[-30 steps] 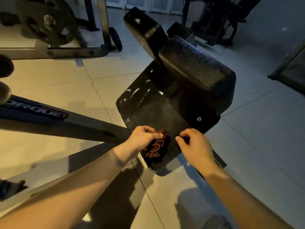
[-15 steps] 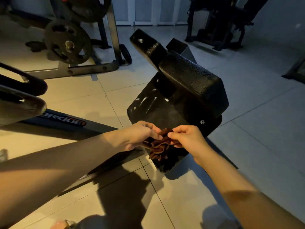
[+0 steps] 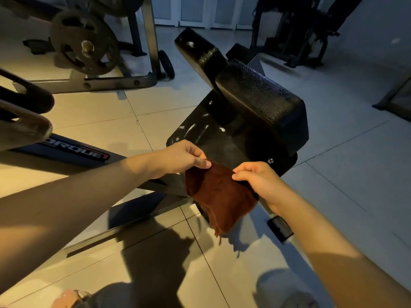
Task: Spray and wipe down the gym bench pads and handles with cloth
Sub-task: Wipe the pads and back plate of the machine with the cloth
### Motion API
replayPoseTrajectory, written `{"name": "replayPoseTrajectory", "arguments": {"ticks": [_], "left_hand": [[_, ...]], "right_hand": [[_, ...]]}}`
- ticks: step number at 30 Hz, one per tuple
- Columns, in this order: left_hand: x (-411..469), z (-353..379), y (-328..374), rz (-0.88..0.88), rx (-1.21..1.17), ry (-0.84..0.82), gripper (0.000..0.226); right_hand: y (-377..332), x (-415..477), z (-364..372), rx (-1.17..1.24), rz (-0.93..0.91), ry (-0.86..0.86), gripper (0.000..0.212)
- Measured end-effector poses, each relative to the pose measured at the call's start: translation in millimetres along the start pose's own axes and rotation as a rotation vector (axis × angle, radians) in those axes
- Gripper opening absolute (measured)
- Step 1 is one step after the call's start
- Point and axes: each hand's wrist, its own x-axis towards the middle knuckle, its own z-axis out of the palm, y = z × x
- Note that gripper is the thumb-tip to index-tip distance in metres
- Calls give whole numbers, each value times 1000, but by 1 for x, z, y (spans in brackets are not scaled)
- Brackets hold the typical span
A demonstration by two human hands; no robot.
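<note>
Your left hand (image 3: 182,158) pinches the top-left corner of the cloth (image 3: 220,196), thumb and index tip pressed together on the edge, the other fingers curled in behind. Your right hand (image 3: 258,181) pinches the top-right edge, fingers curled over it, knuckles up. Btwn the two hands the rust-brown cloth is stretched out as a flat sheet, and its lower corner hangs free w/ frayed threads pointing to 6 o'clock. You hold it in the air in front of the near end of the black base board (image 3: 222,147), which has screws at its corners and pale streaks on top; can't tell if the cloth touches the board. The big textured bench pad (image 3: 262,103) sits on that board at 1 o'clock from the cloth, well clear of both hands. A narrower pad (image 3: 198,52) sticks up at 11 o'clock from the big one. A grey frame beam (image 3: 73,151) w/ a printed label runs out to 9 o'clock under your left forearm. Two thick rounded bars (image 3: 26,127) end at the far left edge, one above the other. A weight plate (image 3: 84,45) on a rack sits at 10 o'clock, w/ a small wheel (image 3: 165,63) just right of it. A black end cap (image 3: 280,227) lies on the tiled floor (image 3: 344,196) at 5 o'clock from your right hand.
</note>
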Motion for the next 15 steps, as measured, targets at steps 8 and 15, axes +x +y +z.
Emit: {"name": "replayPoseTrajectory", "arguments": {"ticks": [8,15], "left_hand": [[12,-11,-3,22,-56,-125,20],[23,6,-40,-114,-471,73,42]], "right_hand": [[-12,-2,1,-51,-49,-205,23],[-8,3,-1,56,-100,-95,22]]}}
